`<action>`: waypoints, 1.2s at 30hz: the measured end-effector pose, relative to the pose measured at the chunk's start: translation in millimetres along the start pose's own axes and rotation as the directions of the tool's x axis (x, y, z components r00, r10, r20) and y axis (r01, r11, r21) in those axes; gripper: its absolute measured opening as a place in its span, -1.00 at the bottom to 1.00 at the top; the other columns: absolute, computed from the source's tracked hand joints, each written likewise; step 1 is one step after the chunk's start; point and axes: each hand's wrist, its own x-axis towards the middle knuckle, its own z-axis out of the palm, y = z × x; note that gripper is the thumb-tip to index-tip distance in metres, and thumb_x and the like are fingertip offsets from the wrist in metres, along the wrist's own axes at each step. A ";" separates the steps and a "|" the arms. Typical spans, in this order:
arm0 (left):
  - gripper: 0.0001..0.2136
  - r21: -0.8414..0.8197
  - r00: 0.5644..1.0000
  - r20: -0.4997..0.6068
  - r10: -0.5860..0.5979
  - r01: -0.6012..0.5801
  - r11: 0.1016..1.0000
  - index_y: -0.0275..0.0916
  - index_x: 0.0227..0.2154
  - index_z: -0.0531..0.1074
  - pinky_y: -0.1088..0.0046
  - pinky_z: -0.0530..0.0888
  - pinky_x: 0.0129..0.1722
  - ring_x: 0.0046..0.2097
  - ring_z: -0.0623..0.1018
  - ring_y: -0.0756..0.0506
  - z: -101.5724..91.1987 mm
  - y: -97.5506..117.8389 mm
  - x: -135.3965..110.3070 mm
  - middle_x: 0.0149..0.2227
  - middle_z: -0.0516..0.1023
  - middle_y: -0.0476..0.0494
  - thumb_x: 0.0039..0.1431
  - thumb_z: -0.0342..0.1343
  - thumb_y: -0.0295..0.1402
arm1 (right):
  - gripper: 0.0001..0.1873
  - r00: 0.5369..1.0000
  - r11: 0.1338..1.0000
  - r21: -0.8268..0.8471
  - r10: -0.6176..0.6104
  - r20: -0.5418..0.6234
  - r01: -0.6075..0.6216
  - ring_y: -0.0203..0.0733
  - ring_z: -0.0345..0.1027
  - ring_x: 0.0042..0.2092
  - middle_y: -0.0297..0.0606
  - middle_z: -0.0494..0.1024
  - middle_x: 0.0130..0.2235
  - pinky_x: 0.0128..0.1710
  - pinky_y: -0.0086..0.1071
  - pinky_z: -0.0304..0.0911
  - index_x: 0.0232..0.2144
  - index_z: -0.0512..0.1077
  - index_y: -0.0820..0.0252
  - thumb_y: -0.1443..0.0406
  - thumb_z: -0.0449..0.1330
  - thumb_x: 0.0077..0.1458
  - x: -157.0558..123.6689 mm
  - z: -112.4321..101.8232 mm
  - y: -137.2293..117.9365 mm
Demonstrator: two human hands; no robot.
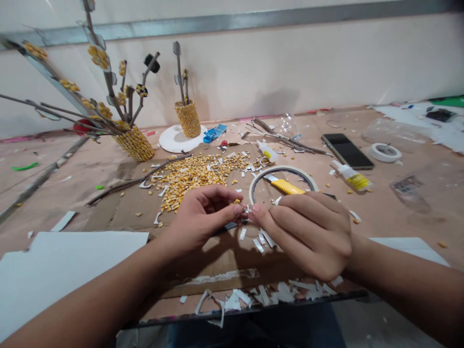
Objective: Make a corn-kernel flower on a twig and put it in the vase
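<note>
My left hand (201, 215) pinches a small white piece (247, 209) with a yellow corn kernel (237, 201) beside its fingertips. My right hand (310, 232) meets it from the other side, thumb and forefinger pressed together at the white piece; whatever else those fingers hold is hidden. Just beyond the hands lies a heap of corn kernels (195, 176) on brown cardboard (119, 208). A yellow utility knife (288, 186) rests inside a roll of masking tape (313, 181), right behind my right hand. White paper scraps (258, 245) lie below the fingertips.
Kernel-covered pots hold twigs with corn flowers: a big one (134, 143) at left, a small one (188, 120) on a white disc (168, 140). Glue bottles (351, 176), a phone (347, 151), a small tape roll (384, 152) and loose twigs (286, 137) lie right. White board (72, 261) is near left.
</note>
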 end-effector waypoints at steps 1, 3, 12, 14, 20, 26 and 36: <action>-0.80 0.012 1.000 -0.003 0.020 -0.020 1.000 -0.31 -0.30 0.67 0.57 0.61 -0.27 -0.36 0.68 0.02 -0.6 0.0 0.0 -0.38 0.73 -0.11 0.03 0.52 -0.42 | -0.91 1.000 1.000 0.001 0.000 -0.002 0.000 -0.16 0.33 -0.37 -0.19 0.58 -0.43 -0.46 -0.24 0.12 -0.25 0.64 0.35 0.41 0.32 0.27 0.2 -0.2 0.8; -0.80 0.030 0.999 0.007 0.039 -0.039 0.999 -0.30 -0.28 0.68 0.54 0.63 -0.24 -0.33 0.70 0.00 -1.8 -0.5 0.1 -0.35 0.75 -0.12 0.03 0.53 -0.41 | -0.91 1.000 1.000 0.002 -0.007 -0.001 0.007 -0.15 0.33 -0.38 -0.19 0.57 -0.44 -0.47 -0.23 0.11 -0.25 0.63 0.37 0.41 0.32 0.28 0.6 -0.3 2.1; -0.76 0.044 1.000 0.011 0.009 -0.010 0.999 -0.29 -0.26 0.70 0.55 0.63 -0.25 -0.34 0.70 -0.01 -3.3 -3.6 0.4 -0.33 0.75 -0.14 0.01 0.54 -0.37 | -0.86 1.000 1.000 -0.013 -0.006 0.008 0.006 -0.18 0.27 -0.39 -0.22 0.58 -0.44 -0.47 -0.23 0.07 -0.27 0.63 0.31 0.42 0.25 0.32 -0.8 1.8 5.4; -0.76 0.041 1.000 0.014 -0.017 0.016 0.999 -0.30 -0.26 0.70 0.57 0.62 -0.28 -0.36 0.69 0.00 -2.8 -4.4 0.2 -0.36 0.74 -0.13 0.01 0.55 -0.36 | -0.86 1.000 1.000 -0.019 0.000 0.007 0.000 -0.18 0.26 -0.39 -0.25 0.55 -0.45 -0.45 -0.24 0.06 -0.28 0.61 0.26 0.41 0.24 0.33 -0.6 3.7 6.0; -0.74 -0.105 0.980 0.088 -0.179 0.188 0.976 -0.29 -0.17 0.71 0.65 0.61 -0.28 -0.34 0.69 0.03 -3.6 -11.4 1.1 -0.37 0.73 -0.15 0.10 0.50 -0.30 | -0.82 0.990 0.991 -0.047 0.130 0.052 -0.127 -0.20 0.21 -0.39 -0.32 0.49 -0.50 -0.40 -0.24 0.07 -0.35 0.55 0.19 0.42 0.23 0.33 -0.7 14.9 5.9; -0.75 -0.219 0.956 0.153 -0.251 0.281 0.935 -0.39 -0.27 0.69 0.55 0.67 -0.25 -0.31 0.74 -0.06 -7.8 -12.8 5.0 -0.28 0.75 -0.31 0.24 0.39 -0.23 | -0.78 0.968 0.979 -0.028 0.205 0.146 -0.204 -0.17 0.26 -0.35 -0.26 0.55 -0.44 -0.37 -0.23 0.05 -0.36 0.55 0.21 0.38 0.20 0.36 -5.9 22.1 10.2; -0.82 -0.244 0.954 0.099 -0.282 0.298 0.923 -0.38 -0.22 0.62 0.45 0.65 -0.20 -0.26 0.72 -0.11 -6.6 -7.5 5.8 -0.25 0.71 -0.24 0.07 0.28 -0.55 | -0.73 0.941 0.961 0.047 0.257 0.218 -0.273 -0.14 0.25 -0.33 -0.22 0.52 -0.41 -0.32 -0.24 0.09 -0.38 0.53 0.20 0.39 0.13 0.38 -4.8 22.0 13.4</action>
